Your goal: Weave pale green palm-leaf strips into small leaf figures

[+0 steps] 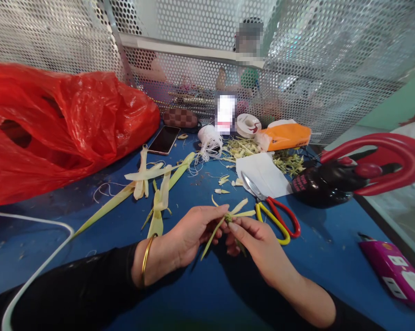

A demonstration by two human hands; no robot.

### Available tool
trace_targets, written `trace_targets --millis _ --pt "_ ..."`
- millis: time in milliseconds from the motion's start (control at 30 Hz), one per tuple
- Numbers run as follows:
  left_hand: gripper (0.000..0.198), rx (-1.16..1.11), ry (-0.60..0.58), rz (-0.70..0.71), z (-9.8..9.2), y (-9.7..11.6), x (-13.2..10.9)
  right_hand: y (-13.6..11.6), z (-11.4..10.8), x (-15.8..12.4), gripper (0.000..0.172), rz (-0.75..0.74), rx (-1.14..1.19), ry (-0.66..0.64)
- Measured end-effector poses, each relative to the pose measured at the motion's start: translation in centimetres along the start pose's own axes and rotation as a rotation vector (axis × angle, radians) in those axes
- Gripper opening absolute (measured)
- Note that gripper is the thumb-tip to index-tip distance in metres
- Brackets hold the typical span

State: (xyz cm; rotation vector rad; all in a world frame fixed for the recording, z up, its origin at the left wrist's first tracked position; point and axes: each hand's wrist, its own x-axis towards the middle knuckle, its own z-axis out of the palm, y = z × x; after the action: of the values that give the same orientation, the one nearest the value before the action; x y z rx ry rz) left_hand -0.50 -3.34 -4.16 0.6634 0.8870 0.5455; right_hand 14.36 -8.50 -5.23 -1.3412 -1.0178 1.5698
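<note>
Both of my hands meet over the near middle of the blue table, pinching a small knotted or woven green piece with pale leaf strips sticking out of it. My left hand, with a gold bangle at the wrist, grips it between thumb and fingers from the left. From the other side, my right hand has its thumb and fingers closed on the same piece. Some fingertips are hidden behind it. Scissors with one red and one yellow handle lie just beyond my right hand. Loose husk-like leaf strips lie beyond my left wrist.
A red plastic bag bulges at left; a white cable crosses there. Behind are a phone, white thread, white paper and an orange packet. A black vessel and magenta power strip stand right.
</note>
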Motion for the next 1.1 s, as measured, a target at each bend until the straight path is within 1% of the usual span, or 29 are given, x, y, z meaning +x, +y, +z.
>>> trace_targets --millis 133,267,400,500,600,667,733,800,933,1033,1100 --pt "0.021 0.047 -0.03 0.016 -0.03 -0.17 0.05 -0.17 -0.02 0.19 0.028 -0.042 -0.038 -0.011" --pt "0.017 0.031 -0.009 -0.008 0.13 -0.14 0.06 -0.43 -0.07 0.02 0.027 -0.104 -0.104 -0.022" --pt "0.015 -0.041 0.02 -0.045 0.29 0.03 0.17 -0.5 -0.24 -0.2 0.026 -0.15 -0.168 -0.006" --pt "0.014 -0.082 0.001 -0.061 0.27 0.1 0.21 -0.5 -0.34 -0.19 0.024 -0.161 -0.189 -0.005" --pt "0.015 -0.073 -0.013 -0.057 0.21 0.12 0.15 -0.61 -0.37 -0.2 0.024 -0.203 -0.238 -0.004" --pt "0.014 -0.059 -0.004 -0.061 0.21 0.13 0.1 -0.68 -0.4 -0.24 0.024 -0.241 -0.266 -0.027" --pt "0.014 -0.057 0.007 -0.068 0.22 0.18 0.12 -0.68 -0.43 -0.26 0.024 -0.249 -0.276 -0.047" --pt "0.015 -0.057 0.002 -0.069 0.2 0.24 0.23 -0.61 -0.43 -0.19 0.024 -0.22 -0.262 -0.025" --pt "0.014 -0.064 -0.014 -0.074 -0.05 0.33 0.45 -0.55 -0.37 0.1 0.023 -0.169 -0.241 0.058" --pt "0.013 -0.07 -0.017 -0.073 -0.28 0.33 0.39 -0.7 -0.48 0.23 0.018 -0.194 -0.27 0.102" --pt "0.017 -0.068 -0.043 -0.043 -0.34 0.38 0.23 -0.86 -0.61 0.28 0.016 -0.227 -0.292 0.127"
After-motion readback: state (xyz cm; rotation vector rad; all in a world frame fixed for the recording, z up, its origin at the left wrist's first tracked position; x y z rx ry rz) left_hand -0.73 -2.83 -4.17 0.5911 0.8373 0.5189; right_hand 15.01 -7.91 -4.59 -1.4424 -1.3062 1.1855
